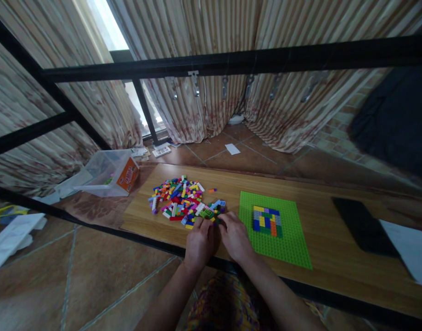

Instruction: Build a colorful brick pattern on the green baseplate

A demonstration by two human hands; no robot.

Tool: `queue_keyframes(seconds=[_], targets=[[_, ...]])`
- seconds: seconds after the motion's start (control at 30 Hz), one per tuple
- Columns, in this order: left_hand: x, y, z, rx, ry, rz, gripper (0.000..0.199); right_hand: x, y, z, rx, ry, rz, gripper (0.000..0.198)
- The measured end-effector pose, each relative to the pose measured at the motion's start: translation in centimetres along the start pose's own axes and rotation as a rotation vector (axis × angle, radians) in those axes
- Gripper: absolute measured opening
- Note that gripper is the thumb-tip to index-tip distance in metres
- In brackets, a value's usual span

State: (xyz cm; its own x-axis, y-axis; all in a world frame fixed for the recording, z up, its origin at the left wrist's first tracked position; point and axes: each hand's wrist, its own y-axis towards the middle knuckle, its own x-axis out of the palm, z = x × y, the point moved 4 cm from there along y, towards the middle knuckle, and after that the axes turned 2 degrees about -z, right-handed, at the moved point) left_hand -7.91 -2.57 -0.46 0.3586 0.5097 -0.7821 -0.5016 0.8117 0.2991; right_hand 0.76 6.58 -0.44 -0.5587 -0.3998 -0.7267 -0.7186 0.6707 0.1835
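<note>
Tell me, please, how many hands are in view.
2: the left hand is at the near edge of the brick pile; the right hand is between that pile and the green baseplate. Some fingertips are hidden.

The left hand and right hand sit close together between brick pile and green baseplate.

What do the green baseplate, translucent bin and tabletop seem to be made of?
Green baseplate: probably moulded plastic, fairly matte, judging by its even colour and regular studs. Translucent bin: likely smooth plastic, given the cloudy walls. Tabletop: wood or wood-look laminate, low sheen; grain streaks show, but can't settle which.
</note>
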Motion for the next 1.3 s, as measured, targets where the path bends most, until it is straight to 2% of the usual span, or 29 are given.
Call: queue_keyframes(seconds=[0.1,0.27,0.4,0.5,0.63,0.87,1.03,1.13,1.3], targets=[[-0.2,0.0,-0.1,0.001,0.005,0.032,0.015,0.5,0.4,0.0,0.008,0.022,0.000,0.028],[-1.0,-0.1,-0.3,-0.025,-0.044,0.082,0.014,0.5,0.8,0.0,0.009,0.197,0.009,0.025],[-2.3,-1.0,-1.2,-0.054,-0.129,0.144,0.011,-0.8,0.9,0.6,0.053,0.225,0.132,0.022],[-3.4,-1.6,-2.4,-0.137,-0.086,0.213,0.011,-1.5,1.4,1.3,0.093,0.162,0.209,0.024],[-3.6,-1.2,-3.4,-0.201,-0.010,0.200,0.015,-0.7,2.5,1.4,0.094,0.155,0.146,0.027],[-2.9,-0.5,-3.2,-0.156,-0.105,0.184,0.022,0.0,2.8,-0.2,0.039,0.137,0.119,0.030],[-2.9,-1.0,-3.4,-0.129,-0.174,0.207,0.026,0.1,2.5,-2.0,-0.093,0.076,0.021,0.032],[-2.9,-1.2,-3.5,-0.113,-0.188,0.215,0.027,1.0,2.1,-3.2,-0.154,-0.019,-0.065,0.026],[-2.7,-1.2,-3.7,-0.083,-0.168,0.195,0.029,2.1,1.7,-4.4,-0.126,-0.235,-0.112,0.020]])
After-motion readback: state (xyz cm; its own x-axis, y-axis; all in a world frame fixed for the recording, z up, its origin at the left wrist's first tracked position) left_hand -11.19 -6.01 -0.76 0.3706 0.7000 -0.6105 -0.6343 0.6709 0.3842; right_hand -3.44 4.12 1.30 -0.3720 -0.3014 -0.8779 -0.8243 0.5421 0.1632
